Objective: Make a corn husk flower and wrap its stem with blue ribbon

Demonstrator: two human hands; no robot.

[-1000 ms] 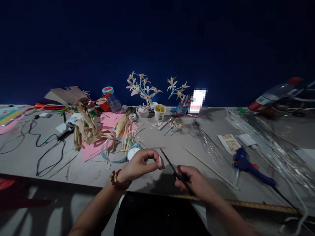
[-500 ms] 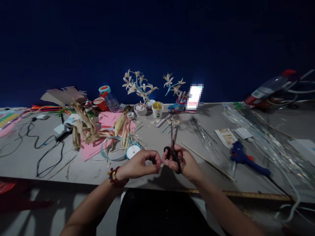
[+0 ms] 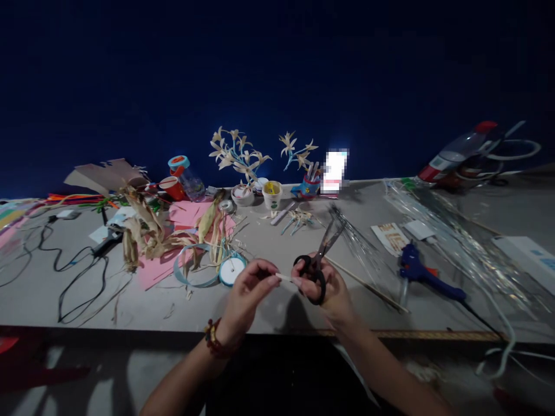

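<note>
My left hand (image 3: pixel 248 296) pinches one end of a small pale strip (image 3: pixel 285 278), likely a piece of corn husk. The other end sits between the thumb and fingers of my right hand (image 3: pixel 337 297). That same hand also keeps hold of black-handled scissors (image 3: pixel 319 261), their blades slightly apart and pointing up and away to the right. Left of my hands lie a white-centred ribbon spool (image 3: pixel 231 269) and a loop of blue ribbon (image 3: pixel 177 271). Beyond the scissors is a small cluster of pale petals on blue stems (image 3: pixel 299 218).
Dried corn husks (image 3: pixel 150 228) lie on pink paper (image 3: pixel 150 276) at the left. Husk flowers (image 3: pixel 238 156), a paper cup (image 3: pixel 273 195) and a lit phone (image 3: pixel 333 172) stand at the back. A blue glue gun (image 3: pixel 422 274) and clear plastic wrapping (image 3: pixel 459 242) lie right, near a thin stick (image 3: pixel 368 286).
My hands have moved slightly apart, and the pale strip now shows stretched between them. The scissors have tilted to the right. The whole view has shifted slightly.
</note>
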